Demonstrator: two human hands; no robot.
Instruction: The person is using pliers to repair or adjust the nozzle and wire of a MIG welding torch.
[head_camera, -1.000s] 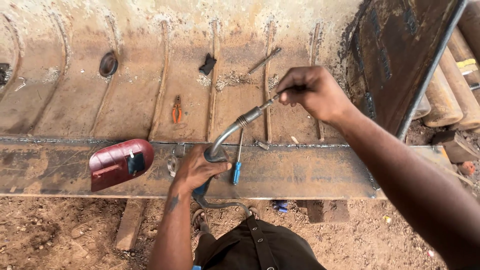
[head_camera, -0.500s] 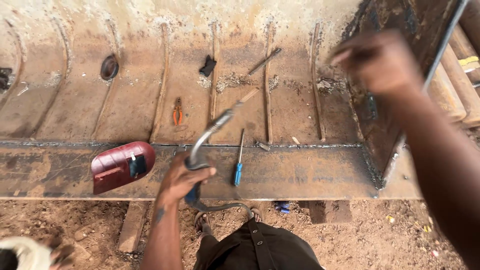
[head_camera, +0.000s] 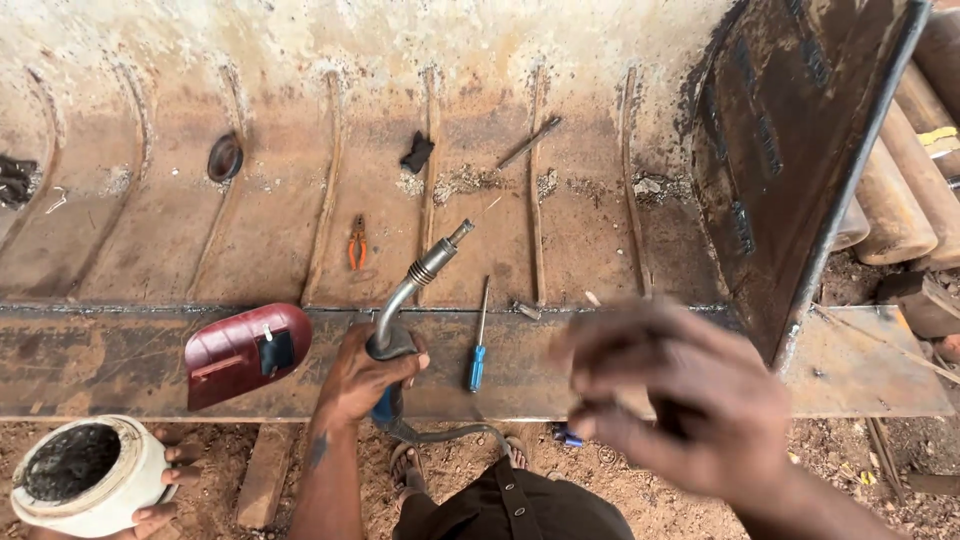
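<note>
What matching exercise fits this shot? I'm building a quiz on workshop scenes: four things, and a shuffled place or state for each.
Things:
1. welding torch
2. blue-handled screwdriver
3. red welding mask
4. orange pliers

Places or states:
A. lying further up the rusty steel plate, alone
B. gripped in the left hand
C. lying just right of the torch
D. lying left of the left hand

Pairs: 1-B, 2-C, 3-D, 4-A
</note>
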